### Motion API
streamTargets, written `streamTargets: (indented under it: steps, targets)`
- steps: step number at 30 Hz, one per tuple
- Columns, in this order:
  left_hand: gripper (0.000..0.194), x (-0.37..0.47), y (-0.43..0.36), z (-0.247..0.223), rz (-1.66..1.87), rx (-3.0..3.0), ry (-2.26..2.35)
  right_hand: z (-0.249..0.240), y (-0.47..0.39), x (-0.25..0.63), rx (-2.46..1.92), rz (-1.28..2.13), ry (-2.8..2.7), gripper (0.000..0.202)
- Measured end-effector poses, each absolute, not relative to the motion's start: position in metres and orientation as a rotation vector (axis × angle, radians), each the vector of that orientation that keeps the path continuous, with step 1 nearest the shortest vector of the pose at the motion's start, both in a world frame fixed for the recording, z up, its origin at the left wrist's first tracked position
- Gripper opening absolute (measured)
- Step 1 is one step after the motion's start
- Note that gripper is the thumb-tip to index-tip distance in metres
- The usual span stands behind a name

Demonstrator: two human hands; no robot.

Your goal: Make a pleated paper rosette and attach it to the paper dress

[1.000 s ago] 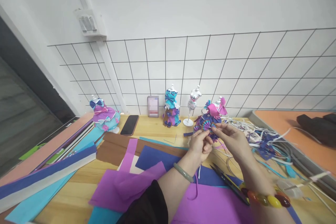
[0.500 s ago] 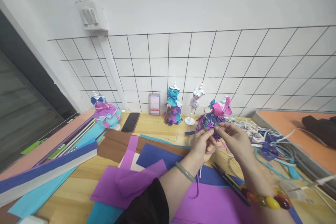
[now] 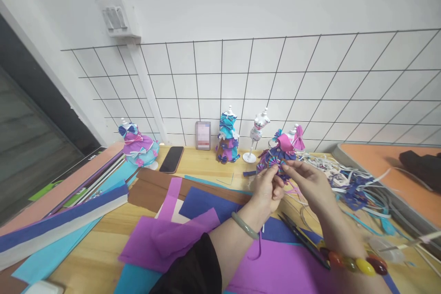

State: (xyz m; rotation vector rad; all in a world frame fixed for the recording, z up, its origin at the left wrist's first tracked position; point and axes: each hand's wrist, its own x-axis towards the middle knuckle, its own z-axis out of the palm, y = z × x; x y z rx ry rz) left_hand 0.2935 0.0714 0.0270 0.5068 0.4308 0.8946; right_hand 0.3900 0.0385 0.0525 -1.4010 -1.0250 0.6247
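My left hand (image 3: 267,188) pinches the lower left edge of a small pleated paper fan (image 3: 276,161) in purple, pink and blue. My right hand (image 3: 308,183) has thumb and fingertips closed on the fan's right side. Both hands are just in front of a mini mannequin (image 3: 284,143) dressed in dark blue and pink paper, whose lower skirt they partly hide. Whether the fan touches that skirt, I cannot tell. Beneath my forearms lie purple sheets (image 3: 275,266) and dark blue paper (image 3: 282,232).
Behind stand a bare mannequin (image 3: 257,131), a turquoise-dressed one (image 3: 228,135) and a purple-dressed one (image 3: 138,146). A phone (image 3: 171,159) lies left of centre. Black scissors (image 3: 305,241) lie under my right forearm. Paper scraps (image 3: 351,188) pile up beside an orange-topped surface (image 3: 406,165).
The view has shifted very slightly. My right hand's fingers have moved a little along the fan's edge, and both hands keep their pinch.
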Motion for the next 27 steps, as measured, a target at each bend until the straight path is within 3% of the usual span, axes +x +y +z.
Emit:
streamTargets:
  steps: [18, 27]
  targets:
    - [0.034, 0.2932, 0.0681, 0.0276, 0.894, 0.498, 0.411, 0.0451, 0.0426, 0.3847, -1.472, 0.444, -1.008, 0.033]
    - [0.034, 0.2921, 0.0647, 0.0323, 0.911, 0.535, 0.416, 0.0489, 0.0398, 0.387, -1.382, 0.579, -0.952, 0.032]
